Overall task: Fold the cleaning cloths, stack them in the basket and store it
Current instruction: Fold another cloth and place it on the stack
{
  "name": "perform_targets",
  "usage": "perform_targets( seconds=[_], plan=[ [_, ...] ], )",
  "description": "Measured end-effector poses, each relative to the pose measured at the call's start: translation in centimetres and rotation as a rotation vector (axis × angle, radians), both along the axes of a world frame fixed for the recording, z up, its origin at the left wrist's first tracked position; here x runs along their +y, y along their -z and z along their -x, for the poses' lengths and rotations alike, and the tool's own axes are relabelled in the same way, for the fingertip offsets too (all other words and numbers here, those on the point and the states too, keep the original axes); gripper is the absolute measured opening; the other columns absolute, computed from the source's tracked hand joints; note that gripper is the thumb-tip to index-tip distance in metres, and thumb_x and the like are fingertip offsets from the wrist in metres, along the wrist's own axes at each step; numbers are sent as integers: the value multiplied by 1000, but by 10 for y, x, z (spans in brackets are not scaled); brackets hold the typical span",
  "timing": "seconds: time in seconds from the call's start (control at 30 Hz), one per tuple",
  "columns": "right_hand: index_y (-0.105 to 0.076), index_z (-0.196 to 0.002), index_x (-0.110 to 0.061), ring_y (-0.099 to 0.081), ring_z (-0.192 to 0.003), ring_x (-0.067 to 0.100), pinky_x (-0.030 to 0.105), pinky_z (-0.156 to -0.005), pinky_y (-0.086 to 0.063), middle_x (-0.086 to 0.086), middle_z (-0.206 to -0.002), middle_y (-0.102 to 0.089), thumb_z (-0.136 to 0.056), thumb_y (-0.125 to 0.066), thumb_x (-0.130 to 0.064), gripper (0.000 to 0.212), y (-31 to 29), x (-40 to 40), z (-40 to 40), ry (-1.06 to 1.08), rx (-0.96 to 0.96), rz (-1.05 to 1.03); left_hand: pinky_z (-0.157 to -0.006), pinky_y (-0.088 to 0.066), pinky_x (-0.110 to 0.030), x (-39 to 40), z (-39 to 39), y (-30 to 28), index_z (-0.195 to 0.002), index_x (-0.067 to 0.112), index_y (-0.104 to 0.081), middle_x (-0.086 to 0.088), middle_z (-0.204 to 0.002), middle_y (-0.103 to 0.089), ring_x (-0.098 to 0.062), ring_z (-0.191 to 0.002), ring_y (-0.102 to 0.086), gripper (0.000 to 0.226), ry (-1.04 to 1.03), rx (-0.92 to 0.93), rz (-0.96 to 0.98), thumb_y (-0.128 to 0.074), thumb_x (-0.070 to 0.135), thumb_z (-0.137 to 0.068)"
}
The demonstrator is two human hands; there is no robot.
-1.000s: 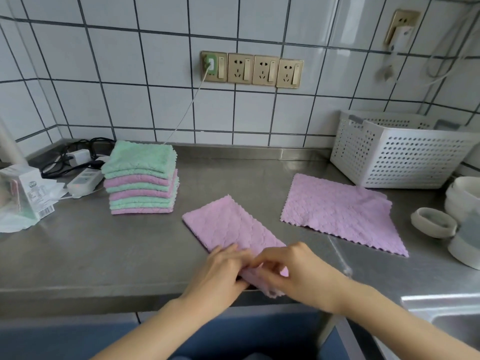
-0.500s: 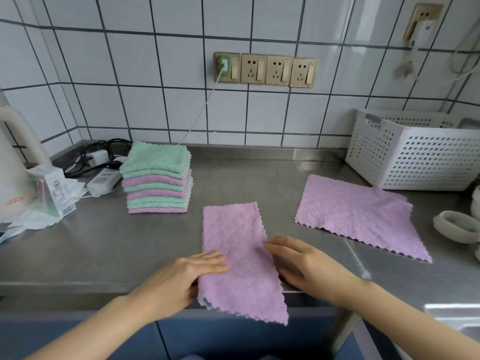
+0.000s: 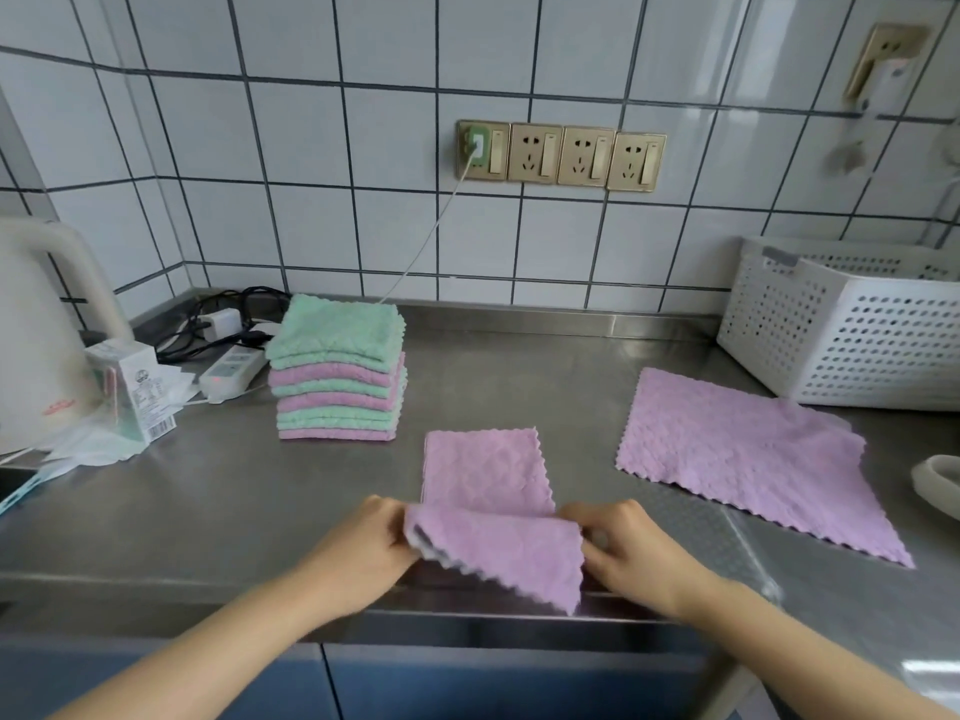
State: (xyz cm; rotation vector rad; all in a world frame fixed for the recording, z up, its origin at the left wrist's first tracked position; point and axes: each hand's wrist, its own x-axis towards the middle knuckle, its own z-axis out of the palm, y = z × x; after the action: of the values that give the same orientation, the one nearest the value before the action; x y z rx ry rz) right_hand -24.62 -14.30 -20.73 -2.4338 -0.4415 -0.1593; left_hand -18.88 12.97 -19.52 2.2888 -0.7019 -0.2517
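Note:
A pink cloth (image 3: 488, 475), folded to a narrow strip, lies at the front of the steel counter (image 3: 208, 511). Its near end is lifted and curled back over the strip. My left hand (image 3: 371, 543) pinches that raised end at its left corner, and my right hand (image 3: 621, 545) pinches it at the right corner. A second pink cloth (image 3: 748, 459) lies flat and unfolded to the right. A stack of folded green and pink cloths (image 3: 337, 371) stands at the back left. The white perforated basket (image 3: 852, 340) sits at the far right by the wall.
A white kettle (image 3: 36, 350), a small carton (image 3: 130, 392) and crumpled wrapping sit at the left edge. A power strip (image 3: 231, 371) with cables lies behind the stack. A white round object (image 3: 940, 485) is at the right edge. The counter's front edge runs just below my hands.
The strip lay flat with my hands pressing on either side of it; now both hands have taken hold of its near end and lifted it back toward the far end.

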Motion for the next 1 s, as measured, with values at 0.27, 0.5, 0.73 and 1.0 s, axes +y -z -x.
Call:
perform_targets(
  seconds=[0.27, 0.5, 0.73, 1.0],
  plan=[
    [-41, -55, -14, -48, -45, 18, 24, -44, -36, 0, -51, -47, -93, -49, -41, 48, -12, 24, -80, 543, 340, -169, -58, -58, -28, -34, -58, -11, -78, 1, -62, -10, -74, -68, -20, -65, -67, 42, -409, 471, 270, -63, 41, -87],
    [-58, -82, -12, -59, -92, 35, 31, -69, -40, 13, -93, -65, -93, -43, -33, 28, -2, 31, -86, 653, 250, -19, -49, -57, -36, -37, -68, 3, -75, 5, -51, -15, -68, -57, -26, -58, -61, 30, -399, 241, 160, -67, 28, -85],
    [-58, -85, -9, -59, -80, 34, 33, -65, -42, 9, -82, -66, -95, -40, -41, 38, -6, 33, -101, 726, 92, -101, -54, -33, -31, -44, -69, 5, -83, 8, -47, 1, -68, -46, -21, -67, -46, 28, -373, -39, -2, -55, 34, -92],
    [-55, -107, -5, -60, -101, 37, 34, -70, -37, 18, -112, -63, -100, -30, -31, 36, 3, 39, -104, 776, 168, 196, -65, -40, -35, -50, -73, 9, -96, 10, -44, -7, -87, -58, -30, -86, -58, 28, -452, -155, -189, -59, 33, -89]
  ],
)
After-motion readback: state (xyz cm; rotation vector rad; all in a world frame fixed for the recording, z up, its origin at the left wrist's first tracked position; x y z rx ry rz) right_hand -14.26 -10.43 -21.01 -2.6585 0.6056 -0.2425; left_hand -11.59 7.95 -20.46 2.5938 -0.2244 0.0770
